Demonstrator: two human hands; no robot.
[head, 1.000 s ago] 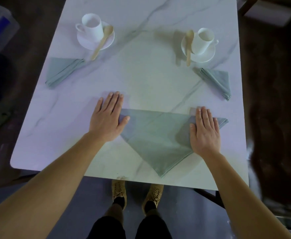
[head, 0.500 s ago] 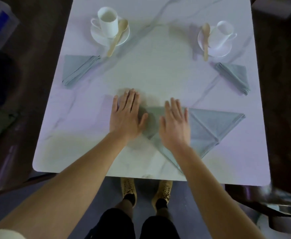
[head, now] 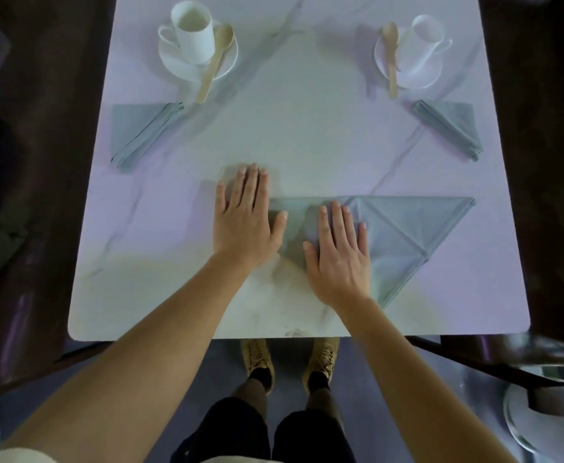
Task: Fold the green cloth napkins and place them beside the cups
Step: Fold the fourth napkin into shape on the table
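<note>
Napkin (head: pixel 404 235) triangular, creased; both hands (head: pixel 245 222) pressing flat.

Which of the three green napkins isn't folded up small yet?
The near napkin under the right hand: a wide flat triangle. The left napkin and right napkin are compactly folded.

1. The right hand (head: pixel 339 252) has left the right corner of the napkin (head: pixel 407 235), near the right edge of the table (head: pixel 307 145). It slid left across the cloth.
2. It now lies flat on the napkin's left half, just beside the left hand (head: pixel 245 222), about midway along the table's front edge. Most of that move was made by half a second ago.
3. The napkin's right corner, covered a second ago, now lies bare.
4. Crease lines now show across the napkin's right half, where the cloth looked smooth a second ago.
</note>
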